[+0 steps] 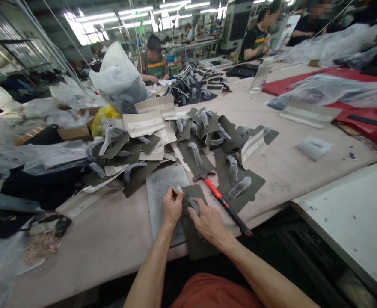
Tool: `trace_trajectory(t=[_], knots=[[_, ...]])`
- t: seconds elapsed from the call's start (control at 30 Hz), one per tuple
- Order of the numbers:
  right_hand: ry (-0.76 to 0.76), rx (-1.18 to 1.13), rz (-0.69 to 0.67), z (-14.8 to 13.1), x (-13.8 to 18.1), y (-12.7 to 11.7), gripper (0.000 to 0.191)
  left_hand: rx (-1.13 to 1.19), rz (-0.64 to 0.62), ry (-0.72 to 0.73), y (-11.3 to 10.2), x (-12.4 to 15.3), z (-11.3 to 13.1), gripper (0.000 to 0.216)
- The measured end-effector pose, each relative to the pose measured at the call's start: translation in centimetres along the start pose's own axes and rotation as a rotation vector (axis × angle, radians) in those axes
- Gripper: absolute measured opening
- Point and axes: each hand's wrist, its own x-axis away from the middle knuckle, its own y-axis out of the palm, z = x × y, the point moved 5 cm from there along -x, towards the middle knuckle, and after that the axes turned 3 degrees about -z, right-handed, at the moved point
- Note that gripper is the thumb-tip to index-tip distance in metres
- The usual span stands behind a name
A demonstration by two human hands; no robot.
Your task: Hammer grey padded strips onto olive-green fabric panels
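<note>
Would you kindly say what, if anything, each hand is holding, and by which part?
The left hand pinches a small pale object below its exposed top; the right hand holds the dark panel by its wrapped handle.

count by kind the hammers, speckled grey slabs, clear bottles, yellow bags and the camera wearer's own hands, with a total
Hammer: 1
Speckled grey slab: 1
Clear bottle: 1
Yellow bag: 1
Wearer's own hands, left hand and right hand: 2
Total: 6
</note>
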Motion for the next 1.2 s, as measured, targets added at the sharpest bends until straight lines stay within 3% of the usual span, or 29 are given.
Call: trace_trajectory(t=[0.13,0.27,0.33,0.47,0.57,0.67,0.8,0.93,1.03,1.13,1.2], knots=[[-0.041,0.053,-0.069,-0.1,-0.4,0.1,0.042,0.021,-0.012,0.028,0.2,-0.3,0.3,0.019],[-0.037,0.075,-0.113,0.0,-0.5,-0.2,0.044,0.17,-0.031,-0.001,1.3,-1.1,0.0,0.035],[-0.049,0.037,-0.107,0.2,-0.5,-0.2,0.049,0.187,-0.047,-0.009,1.8,-1.5,-0.4,0.04],[-0.166,-0.16,-0.125,1.5,-0.4,-0.9,0.057,0.078,-0.082,0.006,2.1,-1.5,-0.6,0.027],[-0.122,-0.188,0.069,4.5,-0.7,-3.1,0.048,0.019,-0.093,0.009,2.0,-1.4,-0.3,0.024],[0.013,0.052,0.256,8.0,-0.9,-5.0,0.037,-0.018,-0.093,0.023,2.1,-1.4,-0.2,0.022],[0.086,0.253,0.062,10.6,-1.5,-4.3,0.026,-0.049,-0.095,0.039,2.2,-1.5,-0.2,0.018],[0.091,0.303,-0.027,10.4,-2.1,-3.9,0.018,-0.078,-0.099,0.044,2.2,-1.7,-0.3,0.016],[0.147,0.056,-0.071,10.2,-3.0,-4.1,0.012,-0.137,-0.125,0.073,2.3,-1.8,-0.1,0.014],[0.302,-0.558,-0.291,10.2,-3.7,-3.2,0.016,-0.235,-0.169,0.142,2.5,-1.6,0.4,0.015],[0.346,-0.795,-0.424,9.4,-3.7,-3.0,0.012,-0.302,-0.184,0.208,2.6,-1.2,0.7,0.018]])
